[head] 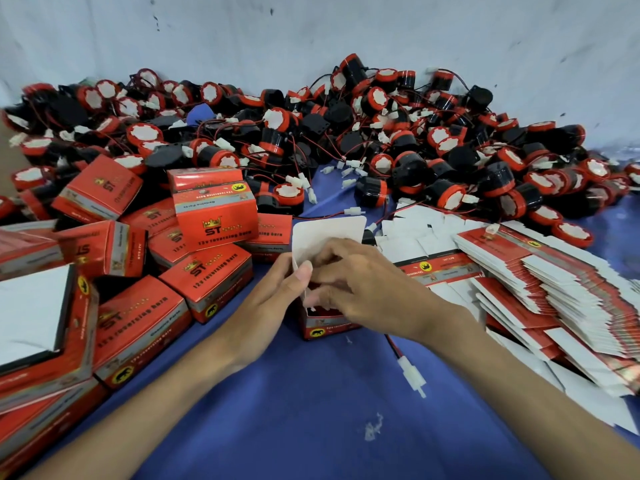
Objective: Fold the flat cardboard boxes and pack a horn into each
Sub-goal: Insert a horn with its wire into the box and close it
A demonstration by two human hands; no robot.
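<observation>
- Left hand (277, 289) clasping one open box (323, 325) by its side, thumb on the raised white flap (325, 233)
- Right hand (356, 282) curled into the box mouth, grip hidden
- One white connector (410, 374) trailing below the right wrist
- Left of the hands, roughly a dozen folded boxes (207, 278)
- Right of the hands, fanned flat boxes (554, 289), uncountable
- Beyond the hands, heaped horns (346, 133), uncountable
- Underneath, blue cloth (311, 410); behind, pale wall (311, 29)

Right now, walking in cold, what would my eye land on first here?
First, the heap of black-and-red horns across the back, against the pale wall. Next, folded red boxes piled at left and flat boxes fanned at right. In the centre, the left hand and right hand work at an open box, a white connector trailing onto the blue cloth.
</observation>
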